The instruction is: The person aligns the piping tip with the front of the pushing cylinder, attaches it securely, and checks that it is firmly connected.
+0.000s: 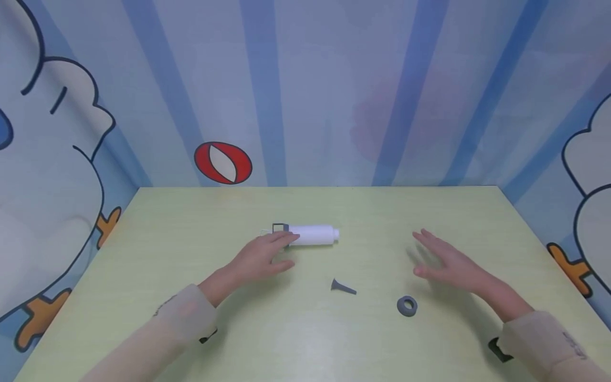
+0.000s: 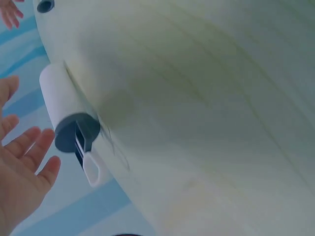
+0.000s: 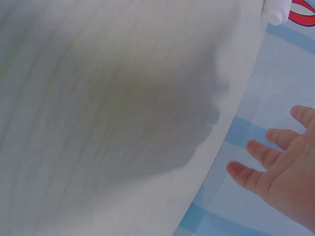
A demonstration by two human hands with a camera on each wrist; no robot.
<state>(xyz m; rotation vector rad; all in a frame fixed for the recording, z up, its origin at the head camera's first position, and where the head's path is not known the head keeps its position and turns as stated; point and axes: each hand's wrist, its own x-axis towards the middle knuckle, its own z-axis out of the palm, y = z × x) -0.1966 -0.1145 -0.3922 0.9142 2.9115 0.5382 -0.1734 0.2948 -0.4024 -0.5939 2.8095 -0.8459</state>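
Note:
A white cylinder (image 1: 312, 235) with a grey end cap and a handle-like part lies on its side on the table; in the left wrist view the cylinder (image 2: 61, 93) shows its grey end. The left hand (image 1: 260, 258) hovers in front of its capped end, fingers extended, holding nothing; the left wrist view shows this hand (image 2: 22, 182) beside it, apart. A grey flared piece (image 1: 343, 287) and a grey ring (image 1: 407, 306) lie nearer the front. Behind and right of the ring, the right hand (image 1: 451, 265) is raised with spread fingers, empty, as the right hand (image 3: 285, 167) also appears in the right wrist view.
The pale table (image 1: 215, 207) reaches back to a blue striped backdrop (image 1: 324, 106) with cartoon figures at both sides and a red and white oval (image 1: 223, 163). Dark straps show under both sleeve cuffs.

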